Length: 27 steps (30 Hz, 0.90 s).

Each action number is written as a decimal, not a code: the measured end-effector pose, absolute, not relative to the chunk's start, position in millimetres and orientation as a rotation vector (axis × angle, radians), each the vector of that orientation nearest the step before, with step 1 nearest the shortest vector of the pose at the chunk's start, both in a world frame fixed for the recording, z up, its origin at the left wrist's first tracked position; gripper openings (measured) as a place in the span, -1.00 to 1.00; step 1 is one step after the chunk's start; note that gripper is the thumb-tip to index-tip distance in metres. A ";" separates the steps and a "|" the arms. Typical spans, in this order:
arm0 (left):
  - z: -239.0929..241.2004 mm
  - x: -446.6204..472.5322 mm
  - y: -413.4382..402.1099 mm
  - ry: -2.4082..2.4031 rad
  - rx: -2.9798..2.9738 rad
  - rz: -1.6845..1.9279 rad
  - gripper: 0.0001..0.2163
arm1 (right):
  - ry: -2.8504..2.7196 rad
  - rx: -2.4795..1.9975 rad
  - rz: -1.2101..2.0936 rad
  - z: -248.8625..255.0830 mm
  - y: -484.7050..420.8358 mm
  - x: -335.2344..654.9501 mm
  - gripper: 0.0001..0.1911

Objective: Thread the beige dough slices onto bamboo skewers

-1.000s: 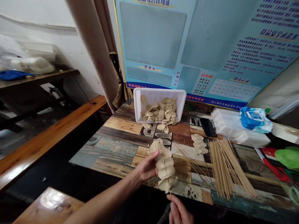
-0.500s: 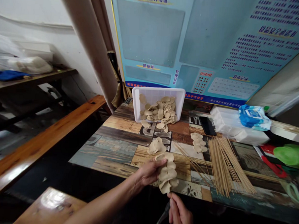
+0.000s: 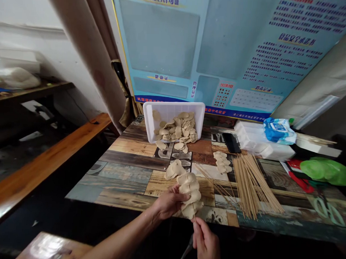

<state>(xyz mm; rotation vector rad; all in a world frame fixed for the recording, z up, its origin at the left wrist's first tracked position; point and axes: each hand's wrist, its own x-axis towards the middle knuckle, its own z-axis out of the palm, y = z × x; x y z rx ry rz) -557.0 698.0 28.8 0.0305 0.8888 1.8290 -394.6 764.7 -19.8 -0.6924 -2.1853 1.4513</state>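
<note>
My left hand [image 3: 167, 202] pinches a row of pale round slices [image 3: 190, 194] threaded on a thin bamboo skewer, just above the table's near edge. My right hand [image 3: 206, 243] grips the skewer's bare lower end, fingers closed round it. A small heap of loose slices [image 3: 174, 169] lies on the table right behind the skewer. A finished skewer of slices [image 3: 221, 161] lies farther back to the right.
A tilted white tray [image 3: 202, 114] spills more slices at the back of the patterned table [image 3: 131, 169]. A fan of bare bamboo skewers [image 3: 252, 180] lies right. A dark phone [image 3: 231, 142], white boxes [image 3: 255, 140], blue wipes pack [image 3: 277, 130] and green bag [image 3: 326, 170] sit beyond. A wooden bench [image 3: 42, 158] runs left.
The skewer has come down and nearer to me, from over the loose heap to the table's near edge. The slices are bunched closer together on it. The view has shifted right.
</note>
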 end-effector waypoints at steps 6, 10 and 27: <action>39.0 -562.4 700.6 1.027 -0.002 1.785 -0.57 | -2.490 -0.685 0.939 3.7 819.6 -399.3 -0.41; 45.7 -567.5 693.9 1.080 0.015 1.767 -0.57 | -2.637 -0.820 0.597 25.2 887.6 -419.8 -0.51; 34.1 -609.0 658.7 1.656 0.264 1.766 -0.64 | -2.718 -1.056 0.230 32.5 954.2 -450.3 -0.74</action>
